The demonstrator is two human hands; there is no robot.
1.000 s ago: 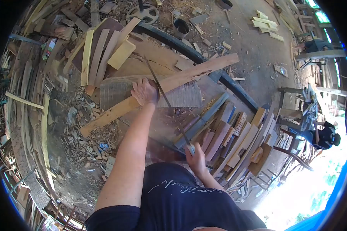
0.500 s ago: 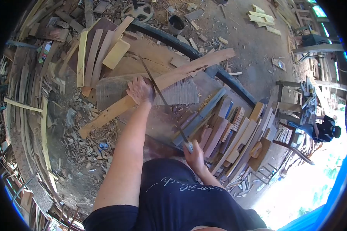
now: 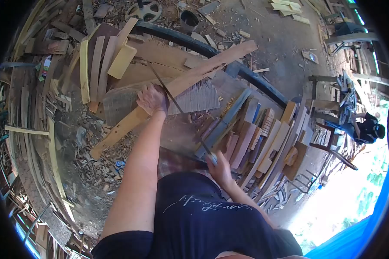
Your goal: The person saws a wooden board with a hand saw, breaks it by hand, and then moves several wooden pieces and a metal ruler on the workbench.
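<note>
- Evidently, the long board (image 3: 216, 62) is in one piece: it runs diagonally across the weathered plank (image 3: 199, 96), and no severed end shows on either side of the blade.
- The thin saw (image 3: 175, 102) lies across the long board just beside the left hand (image 3: 151, 99), so the cutting looks under way rather than finished.
- How deep the cut goes cannot be told; the blade hides its own line and the teeth are too small to make out. Some of the width, at least, appears uncut.
- The left hand presses down on the long board, its fingers spread over the wood and not wrapped round it.
- The right hand (image 3: 220, 167) has its fingers closed round the handle of the thin saw, low and near the person's body.
- Beyond the weathered plank, the long board's far end reaches over the dark beam (image 3: 177, 36).
- Beside the right hand lies a row of wood blocks (image 3: 246, 138); whether any were cut from similar stock cannot be told.
- Yellowish crumbs (image 3: 230, 103) lie by the blue-grey strip (image 3: 227, 118), their source unclear.
</note>
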